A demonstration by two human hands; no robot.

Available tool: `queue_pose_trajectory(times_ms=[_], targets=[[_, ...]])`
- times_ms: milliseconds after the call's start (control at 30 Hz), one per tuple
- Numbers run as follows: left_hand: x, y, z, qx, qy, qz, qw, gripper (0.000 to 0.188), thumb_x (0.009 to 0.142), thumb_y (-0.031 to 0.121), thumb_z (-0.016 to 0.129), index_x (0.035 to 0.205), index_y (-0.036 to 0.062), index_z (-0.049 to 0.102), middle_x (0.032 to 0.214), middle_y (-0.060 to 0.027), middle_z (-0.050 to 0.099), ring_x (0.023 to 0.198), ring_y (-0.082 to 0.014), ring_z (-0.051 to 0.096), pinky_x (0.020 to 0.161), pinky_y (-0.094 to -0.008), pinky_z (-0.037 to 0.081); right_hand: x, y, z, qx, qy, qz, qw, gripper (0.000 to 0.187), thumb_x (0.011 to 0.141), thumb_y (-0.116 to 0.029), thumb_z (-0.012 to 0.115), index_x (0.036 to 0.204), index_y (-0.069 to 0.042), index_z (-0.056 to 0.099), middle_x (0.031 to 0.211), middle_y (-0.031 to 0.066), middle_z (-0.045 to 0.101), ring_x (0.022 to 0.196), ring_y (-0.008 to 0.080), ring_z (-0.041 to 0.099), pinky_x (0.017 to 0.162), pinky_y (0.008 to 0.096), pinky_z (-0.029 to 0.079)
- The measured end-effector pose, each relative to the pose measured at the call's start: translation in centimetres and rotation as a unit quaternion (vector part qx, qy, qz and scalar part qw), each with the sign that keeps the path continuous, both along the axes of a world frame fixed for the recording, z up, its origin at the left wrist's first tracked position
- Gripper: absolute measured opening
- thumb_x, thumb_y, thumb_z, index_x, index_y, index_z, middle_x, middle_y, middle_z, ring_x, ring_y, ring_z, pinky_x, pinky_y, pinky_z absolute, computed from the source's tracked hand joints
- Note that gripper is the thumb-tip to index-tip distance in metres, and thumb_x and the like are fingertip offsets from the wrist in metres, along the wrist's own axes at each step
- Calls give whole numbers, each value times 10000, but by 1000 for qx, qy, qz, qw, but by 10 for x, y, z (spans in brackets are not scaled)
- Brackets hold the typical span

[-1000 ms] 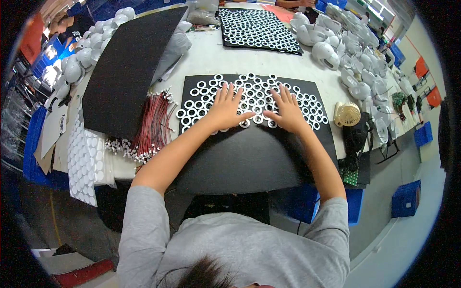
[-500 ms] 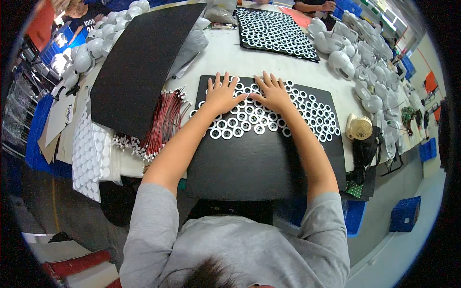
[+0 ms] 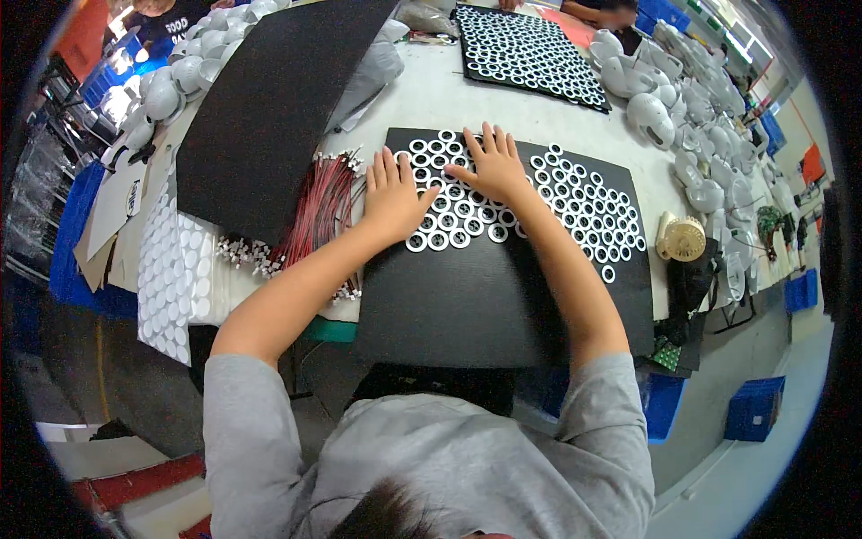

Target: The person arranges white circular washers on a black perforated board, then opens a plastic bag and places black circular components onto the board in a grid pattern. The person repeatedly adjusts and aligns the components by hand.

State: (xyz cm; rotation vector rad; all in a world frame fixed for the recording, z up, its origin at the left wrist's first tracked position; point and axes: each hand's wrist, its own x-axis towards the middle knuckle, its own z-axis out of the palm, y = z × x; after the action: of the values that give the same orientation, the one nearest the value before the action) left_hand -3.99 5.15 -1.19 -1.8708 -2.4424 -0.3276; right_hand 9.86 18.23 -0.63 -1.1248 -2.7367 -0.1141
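The left hand [image 3: 392,207] and right hand [image 3: 496,172] lay flat over the rings [image 3: 514,218], each grip wide and empty — uneven sideways pressure could have pushed edge rings off the board [image 3: 476,305].

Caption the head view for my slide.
Left hand and right hand, palms down among white rings on a black board.

White bench [image 3: 431,94] at twelve o'clock; pale wall [image 3: 795,121] at two; grey floor [image 3: 696,382] at four; yellow floor line [image 3: 101,368] near eight.
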Motion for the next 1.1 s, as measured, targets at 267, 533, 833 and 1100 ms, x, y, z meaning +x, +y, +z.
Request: queue_pose_trajectory(times_ms=[267, 533, 833, 1100], targets=[[0, 15, -10, 53, -42, -2, 998, 701, 850, 409, 435, 1264, -130, 266, 1345, -331, 189, 1284, -421, 151, 1041, -480, 143, -28, -3, -2, -20, -3, 48, 999, 674, 838, -585, 331, 1352, -151, 285, 1390, 138, 274, 1286, 352, 220, 1045, 480, 142], [-5, 21, -2, 68, -81, 13, 994, 661, 855, 330, 434, 1286, -126, 228, 1353, -325, 184, 1293, -411, 140, 1056, -460, 111, -40, -5, -10, -15, 32, 100, 994, 599, 863, -510, 332, 1335, -140, 313, 1379, 153, 290, 1275, 357, 244, 1039, 489, 163], [-17, 14, -10, 55, -38, -21, 998, 606, 870, 313, 423, 1304, -73, 251, 1366, -295, 188, 1278, -428, 167, 1038, -494, 142, -47, -7, -12, 9, 71, 123, 990, 583, 825, -410, 451, 1307, -98, 345, 1376, 177, 275, 1271, 342, 255, 1048, 471, 165], [-16, 3, 1, 13, -34, -80, 996, 581, 882, 344, 394, 1307, -33, 277, 1373, -240, 228, 1292, -387, 168, 1038, -497, 148, -31, -16, -1, 85, 221, 239, 942, 237, 696, -213, 615, 899, -93, 591, 885, 56, 570, 856, 232, 521, 744, 360, 403]])
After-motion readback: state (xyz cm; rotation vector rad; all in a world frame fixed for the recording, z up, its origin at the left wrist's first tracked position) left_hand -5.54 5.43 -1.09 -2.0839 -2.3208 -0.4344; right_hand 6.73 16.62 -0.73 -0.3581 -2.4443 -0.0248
